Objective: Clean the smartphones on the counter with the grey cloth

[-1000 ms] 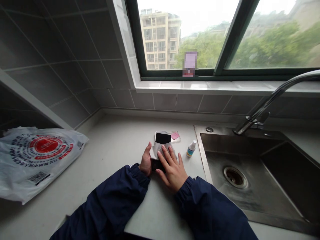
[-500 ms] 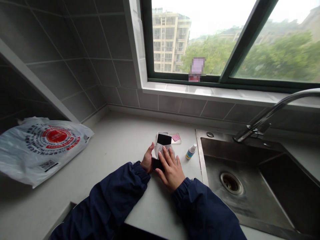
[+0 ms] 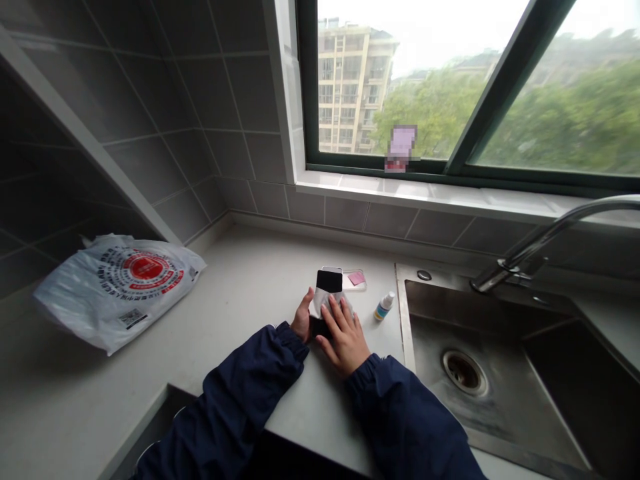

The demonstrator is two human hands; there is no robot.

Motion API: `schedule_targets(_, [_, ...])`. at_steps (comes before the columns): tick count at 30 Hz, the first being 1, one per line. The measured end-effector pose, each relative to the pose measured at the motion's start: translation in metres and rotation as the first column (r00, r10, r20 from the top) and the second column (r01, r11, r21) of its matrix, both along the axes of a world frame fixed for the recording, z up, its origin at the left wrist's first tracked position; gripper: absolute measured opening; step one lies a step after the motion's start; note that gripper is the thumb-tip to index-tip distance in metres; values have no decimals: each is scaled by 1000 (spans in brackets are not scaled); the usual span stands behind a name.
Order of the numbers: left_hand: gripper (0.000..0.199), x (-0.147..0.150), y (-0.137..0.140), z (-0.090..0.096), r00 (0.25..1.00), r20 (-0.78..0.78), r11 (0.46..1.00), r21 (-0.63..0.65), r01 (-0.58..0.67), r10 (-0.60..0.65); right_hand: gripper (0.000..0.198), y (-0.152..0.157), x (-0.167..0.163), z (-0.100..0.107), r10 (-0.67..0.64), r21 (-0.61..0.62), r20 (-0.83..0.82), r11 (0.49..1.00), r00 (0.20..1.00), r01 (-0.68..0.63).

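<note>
My left hand (image 3: 302, 320) grips a black smartphone (image 3: 330, 281) along its left side, the thumb pointing up its edge. Across the middle of the screen lies a pale grey cloth (image 3: 317, 305). My right hand (image 3: 345, 339) rests flat on that cloth, fingers stretched out and apart, pressing it to the phone. Part of the cloth and the phone's lower right are hidden under this hand. Behind the phone lies a clear phone case (image 3: 361, 288) with a pink piece (image 3: 356, 279) in it. A small white spray bottle (image 3: 384, 307) with a blue and yellow label stands to the right.
A steel sink (image 3: 407, 333) with a chrome faucet (image 3: 530, 250) is on the right. A white plastic bag (image 3: 95, 283) with red print lies at the left of the counter (image 3: 235, 287). A tiled wall and window (image 3: 435, 113) close off the back.
The camera view has shifted slightly, so the bag and sink appear farther right. Both hands keep nearly the same pose on the phone and cloth.
</note>
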State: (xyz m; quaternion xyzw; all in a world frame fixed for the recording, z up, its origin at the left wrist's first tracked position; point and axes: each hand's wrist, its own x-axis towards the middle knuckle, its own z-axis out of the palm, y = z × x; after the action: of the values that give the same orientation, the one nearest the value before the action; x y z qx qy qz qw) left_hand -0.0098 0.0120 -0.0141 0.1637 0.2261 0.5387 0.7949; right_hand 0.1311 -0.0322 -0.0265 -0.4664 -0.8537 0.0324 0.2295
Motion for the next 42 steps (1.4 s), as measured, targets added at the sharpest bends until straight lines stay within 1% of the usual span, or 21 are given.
schedule_targets(8, [60, 2, -4, 1, 997, 38, 998, 11, -60, 60, 68, 4, 3, -5, 57, 39, -60, 998, 997, -55])
schedule_targets(12, [57, 2, -4, 2, 994, 14, 994, 8, -109, 109, 60, 5, 5, -6, 62, 16, -82, 998, 995, -61])
schedule_targets(15, [55, 2, -3, 2, 992, -7, 992, 3, -124, 124, 57, 5, 5, -6, 61, -10, -99, 998, 993, -63])
schedule_targets(23, [61, 1, -3, 2, 996, 17, 996, -14, -91, 91, 60, 4, 4, -5, 54, 26, -107, 998, 993, -51])
schedule_targets(30, [60, 2, -3, 4, 994, -22, 994, -24, -110, 109, 59, 3, 4, -4, 47, 6, -116, 999, 992, -47])
schedule_targets(37, [59, 2, -2, 3, 995, -13, 995, -23, -100, 100, 55, 2, 3, -4, 45, 2, -132, 999, 990, -45])
schedule_targets(39, [62, 1, -2, 5, 998, 4, 998, -25, -65, 65, 53, 0, 2, -2, 60, 14, -121, 998, 991, -59])
schedule_targets(42, [70, -1, -3, 10, 999, 40, 1000, 2, 20, -20, 47, -3, 1, 1, 124, 40, -104, 992, 987, -121])
